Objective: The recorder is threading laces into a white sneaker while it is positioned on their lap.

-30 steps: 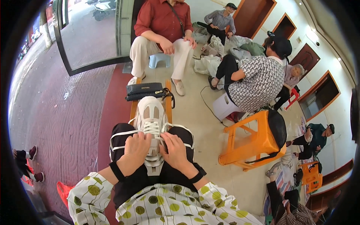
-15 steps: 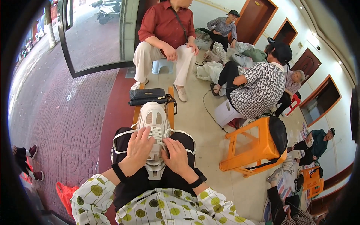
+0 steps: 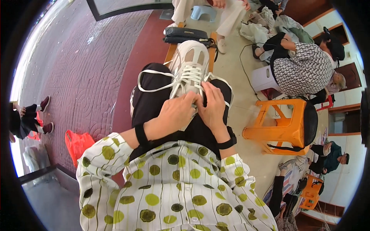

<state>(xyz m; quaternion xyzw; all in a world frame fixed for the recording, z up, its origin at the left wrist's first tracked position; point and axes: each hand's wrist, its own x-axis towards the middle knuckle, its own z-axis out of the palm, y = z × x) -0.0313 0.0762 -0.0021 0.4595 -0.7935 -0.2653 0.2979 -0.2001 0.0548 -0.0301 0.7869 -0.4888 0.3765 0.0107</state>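
Toe pointing away from me, a white-and-beige sneaker (image 3: pixel 190 57) stands between my black-trousered knees. Its white laces (image 3: pixel 190 72) run crisscross up the front. One loose lace loops over my left knee and another trails over my right thigh. Both hands are closed at the ankle opening. My left hand (image 3: pixel 176 112) pinches the near edge there, its fingertips meeting my right thumb. My right hand (image 3: pixel 212 103) grips the right side, fingers along the upper eyelets. My hands cover most of the opening and the heel.
Beyond the toe, a black pouch (image 3: pixel 185 35) lies on a wooden bench (image 3: pixel 172 50). An orange stool (image 3: pixel 279 127) with a black bag stands at right. A red plastic bag (image 3: pixel 79 144) lies at left. Several people sit around, one on a white stool (image 3: pixel 264 79).
My hands have moved from the laces at mid-shoe down to the ankle opening. The view has tilted downward, so the sneaker and the room appear higher and further right.
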